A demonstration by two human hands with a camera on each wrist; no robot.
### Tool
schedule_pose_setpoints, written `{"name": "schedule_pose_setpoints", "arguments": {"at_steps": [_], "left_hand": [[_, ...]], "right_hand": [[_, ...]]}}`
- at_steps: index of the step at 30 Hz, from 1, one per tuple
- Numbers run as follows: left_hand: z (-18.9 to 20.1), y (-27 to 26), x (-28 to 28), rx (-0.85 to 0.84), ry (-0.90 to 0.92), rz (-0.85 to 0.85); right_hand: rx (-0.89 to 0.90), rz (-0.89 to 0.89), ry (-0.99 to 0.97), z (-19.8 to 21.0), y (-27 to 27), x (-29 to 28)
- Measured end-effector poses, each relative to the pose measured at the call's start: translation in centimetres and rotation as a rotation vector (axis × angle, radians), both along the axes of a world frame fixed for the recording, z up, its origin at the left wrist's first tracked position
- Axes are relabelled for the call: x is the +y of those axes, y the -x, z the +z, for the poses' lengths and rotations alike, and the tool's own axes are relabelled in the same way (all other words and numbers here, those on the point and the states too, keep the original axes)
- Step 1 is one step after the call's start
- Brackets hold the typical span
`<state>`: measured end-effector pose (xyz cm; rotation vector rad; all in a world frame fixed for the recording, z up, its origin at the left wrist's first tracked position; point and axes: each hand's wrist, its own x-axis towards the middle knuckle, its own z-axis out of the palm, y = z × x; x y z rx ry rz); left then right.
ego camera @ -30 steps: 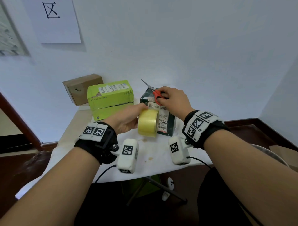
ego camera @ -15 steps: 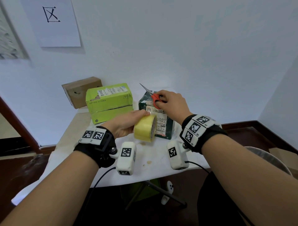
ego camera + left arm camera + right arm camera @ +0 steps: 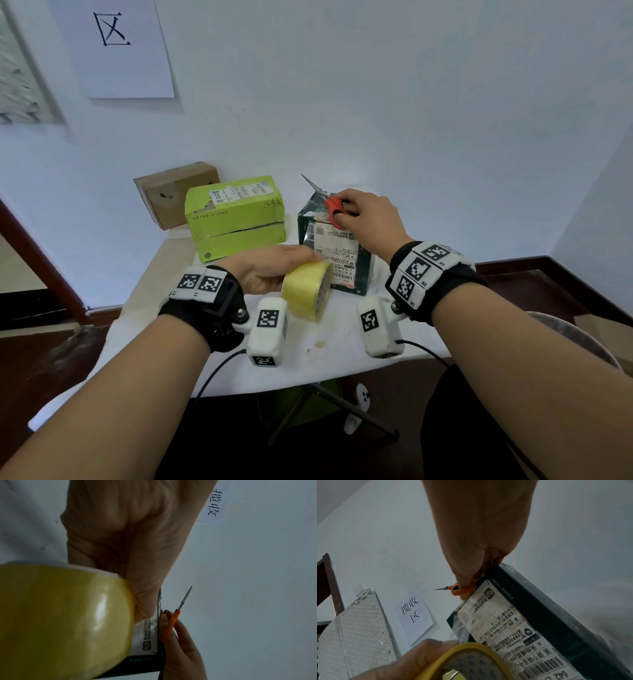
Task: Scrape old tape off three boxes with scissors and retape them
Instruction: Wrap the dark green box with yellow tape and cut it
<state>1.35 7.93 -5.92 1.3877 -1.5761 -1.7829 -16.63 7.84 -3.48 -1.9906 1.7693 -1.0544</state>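
Tipping further over and dropping lower toward the desk (image 3: 342,339) since a second ago, that yellow tape roll (image 3: 306,293), now sitting just in front of the dark green box (image 3: 363,270), with the left hand (image 3: 270,270) gripping it, fingers curled round its far side, thumb lying along the top. Holding its place on the box's upper edge, the right hand (image 3: 368,219), fingers hooked through the red handles of the scissors (image 3: 330,205), closed blades pointing up and to the left, clear of the cardboard. Standing upright on the white desk, the dark green box, shipping label facing the camera. Resting to its left, the lime green box (image 3: 236,219), and behind that, against the wall, the brown box (image 3: 174,192).
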Motion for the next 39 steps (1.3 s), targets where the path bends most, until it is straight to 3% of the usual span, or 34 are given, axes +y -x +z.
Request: {"name": "schedule_pose_setpoints", "arguments": {"at_steps": [15,22,25,28,31,36,39], "left_hand": [[1.1,0.5,-0.4,0.192,-0.13,0.153],[1.2,0.9,-0.3,0.212,-0.145,0.22],[1.4,0.8,-0.3,0.222,-0.153,0.205],[1.2,0.7,-0.3,0.235,-0.148,0.195],[1.0,0.6,-0.2,0.232,-0.137,0.177],[0.7,0.3,-0.5,0.201,-0.119,0.152],[0.7,0.2,-0.8,0.154,-0.087,0.142]], "right_hand": [[-0.005,0.046,-0.008,0.5,0.3,0.1],[-0.277,0.105,-0.001,1.9,1.1,0.0],[-0.365,0.21,-0.123,3.6,1.3,1.0],[-0.232,0.336,-0.412,4.9,1.5,2.2],[-0.084,0.351,-0.619,5.3,1.7,3.2],[0.125,0.306,-0.837,5.4,2.6,3.7],[0.186,0.231,-0.866,5.6,3.0,3.2]]}}
